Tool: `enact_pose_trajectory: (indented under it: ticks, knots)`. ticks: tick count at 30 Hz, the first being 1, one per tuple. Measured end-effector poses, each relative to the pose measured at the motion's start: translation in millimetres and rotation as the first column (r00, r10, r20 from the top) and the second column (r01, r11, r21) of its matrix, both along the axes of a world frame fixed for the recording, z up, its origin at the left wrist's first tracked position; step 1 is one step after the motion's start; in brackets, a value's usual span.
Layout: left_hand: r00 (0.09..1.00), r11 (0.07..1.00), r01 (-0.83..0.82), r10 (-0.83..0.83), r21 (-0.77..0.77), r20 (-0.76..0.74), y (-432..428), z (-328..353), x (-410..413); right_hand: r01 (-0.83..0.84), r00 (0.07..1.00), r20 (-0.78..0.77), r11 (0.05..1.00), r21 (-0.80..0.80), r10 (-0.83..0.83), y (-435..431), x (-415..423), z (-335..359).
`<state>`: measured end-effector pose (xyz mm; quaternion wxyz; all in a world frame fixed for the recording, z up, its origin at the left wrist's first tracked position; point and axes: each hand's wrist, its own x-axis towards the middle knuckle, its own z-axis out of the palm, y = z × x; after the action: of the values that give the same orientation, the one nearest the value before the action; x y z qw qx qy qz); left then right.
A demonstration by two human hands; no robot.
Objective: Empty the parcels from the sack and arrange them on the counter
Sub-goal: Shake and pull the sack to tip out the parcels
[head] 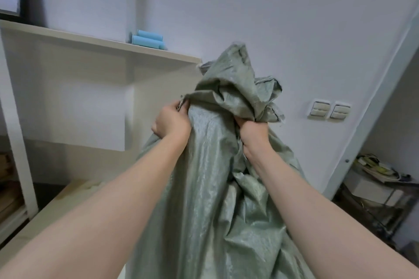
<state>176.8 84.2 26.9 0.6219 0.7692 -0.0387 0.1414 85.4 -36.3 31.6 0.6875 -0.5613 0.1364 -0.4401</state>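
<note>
The sack [204,165] in front of you is a pale grey-green, with a fine woven sheen and dark stitching along one edge. Behind it you have sky-blue rolls [147,39] on a cream-white shelf [68,36], a plain white wall [294,18] and off-white switches [328,110].

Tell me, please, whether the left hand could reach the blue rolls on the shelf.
Probably not yet: the left hand grips the sack, though the way to the blue rolls looks free.
</note>
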Motion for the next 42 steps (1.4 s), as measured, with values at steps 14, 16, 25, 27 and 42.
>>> enact_pose_trajectory:
  ticks: [14,16,25,27,42]
  knots:
    - [0.945,0.853,0.078,-0.228,0.516,0.234,-25.9,-6.3,21.1,0.132,0.91,-0.379,0.985,-0.116,-0.166,-42.3,4.6,-29.7]
    - [0.964,0.843,0.078,-0.199,0.532,0.174,-18.9,-2.2,26.8,0.154,0.879,-0.43,0.975,-0.158,-0.208,-41.4,3.6,-34.0]
    - [0.903,0.87,0.377,-0.422,0.318,0.083,-28.1,-4.1,-4.9,-0.41,0.679,-0.688,0.91,-0.065,0.257,-10.0,-23.1,0.2]
    - [0.856,0.846,0.495,-0.513,0.198,0.054,-29.3,1.1,-13.5,-0.382,0.738,-0.622,0.922,-0.062,0.264,-8.3,-23.0,-0.5]
    - [0.957,0.851,0.251,-0.146,0.461,-0.252,3.0,-10.3,-16.2,-0.067,0.847,-0.52,0.993,0.093,0.106,-24.6,-21.0,-17.8]
